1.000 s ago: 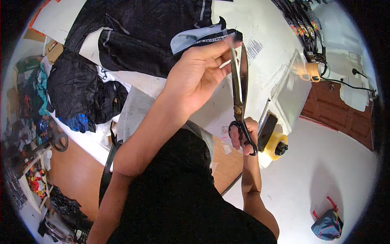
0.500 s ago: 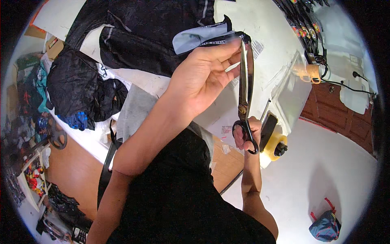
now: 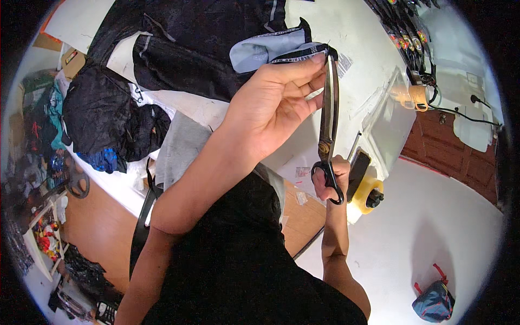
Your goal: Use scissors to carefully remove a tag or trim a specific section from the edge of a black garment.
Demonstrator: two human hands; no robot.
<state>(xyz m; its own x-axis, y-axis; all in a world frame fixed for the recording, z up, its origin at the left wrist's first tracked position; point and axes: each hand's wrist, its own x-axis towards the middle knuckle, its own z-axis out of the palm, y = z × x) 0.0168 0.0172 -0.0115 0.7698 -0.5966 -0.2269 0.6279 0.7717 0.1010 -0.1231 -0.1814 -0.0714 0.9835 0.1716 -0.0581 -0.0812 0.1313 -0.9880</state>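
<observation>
A black garment lies across the table, one end folded open to show a pale grey inner side and a black band with white print. My left hand pinches the end of that band between thumb and fingers. My right hand grips a pair of scissors by the black handles. Their long metal blades point away from me, tips at the band's end just right of my left fingertips. The blades lie nearly together. Whether thread or cloth is between the tips is too small to tell.
A crumpled black garment lies at the table's left, beside grey cloth. On the right are a dark phone, a yellow tape roll, clear plastic sheets and an orange cup. A backpack sits on the floor.
The scissor blades have come closer together, and their tips have shifted slightly right. The printed band has turned to show more of its face. My left hand has moved a little to the right.
</observation>
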